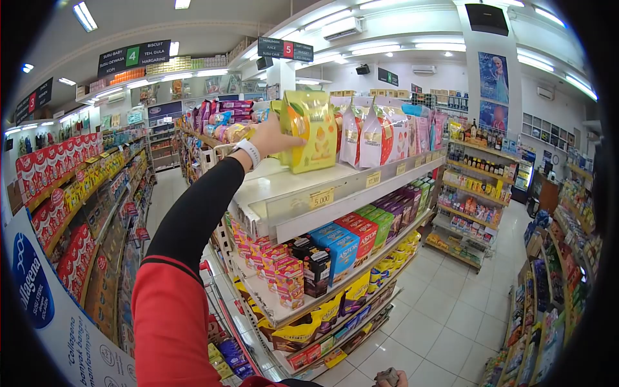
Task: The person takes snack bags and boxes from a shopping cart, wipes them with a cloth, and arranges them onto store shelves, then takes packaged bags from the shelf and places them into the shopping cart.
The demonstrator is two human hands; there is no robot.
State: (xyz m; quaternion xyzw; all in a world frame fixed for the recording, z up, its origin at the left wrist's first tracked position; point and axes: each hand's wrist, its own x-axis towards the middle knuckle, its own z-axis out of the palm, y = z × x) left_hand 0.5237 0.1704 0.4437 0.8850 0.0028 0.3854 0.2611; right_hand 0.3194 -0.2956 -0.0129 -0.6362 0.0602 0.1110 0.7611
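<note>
My left grip [274,137] is closed on the side of the yellow-green pouch [316,132], presumably keeping it upright, facing the aisle, near the top shelf's [258,188] near corner, beside white pouches [373,137]. My right grip [401,379] is mostly cut off; I can't tell its hold.

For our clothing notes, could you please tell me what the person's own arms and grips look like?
A red upper sleeve meets a snug black lower sleeve on the left arm; a white wristband sits just behind the ungloved left grip. The right grip barely shows; its sleeve is out of view.
</note>
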